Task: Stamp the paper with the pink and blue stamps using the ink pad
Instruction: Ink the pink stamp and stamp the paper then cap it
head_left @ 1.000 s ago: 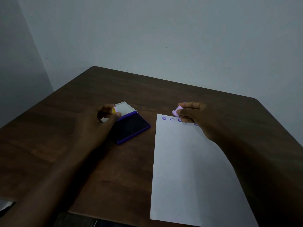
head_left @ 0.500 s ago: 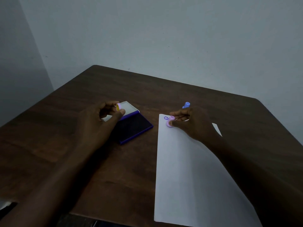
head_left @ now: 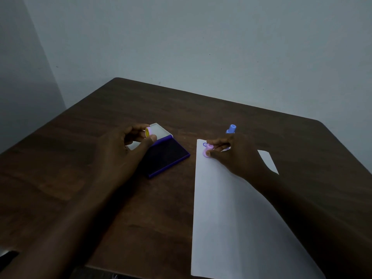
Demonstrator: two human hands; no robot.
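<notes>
We see the right hand (head_left: 237,156) pinched on the pink stamp (head_left: 207,151), its face down on the paper (head_left: 227,208) near the far left corner, just beside a blue imprint (head_left: 205,144); this low fingertip grip likely keeps the stamp square to the sheet while pressure is applied. The paper lies flat on the tabletop (head_left: 100,178), right of the ink pad (head_left: 167,156), whose lid (head_left: 160,132) is folded back so the dark inked surface is exposed and within reach. The left hand (head_left: 124,150) is closed on a small round piece with a pink rim and a yellow face (head_left: 147,132), held above the pad's near edge; we judge it to be a stamp cap, but cannot confirm this. The blue stamp (head_left: 230,129) stands upright behind the right hand, apart from the pad, apparently ready for use. No brand, label or legible writing is visible; the imprint is too small to read.
</notes>
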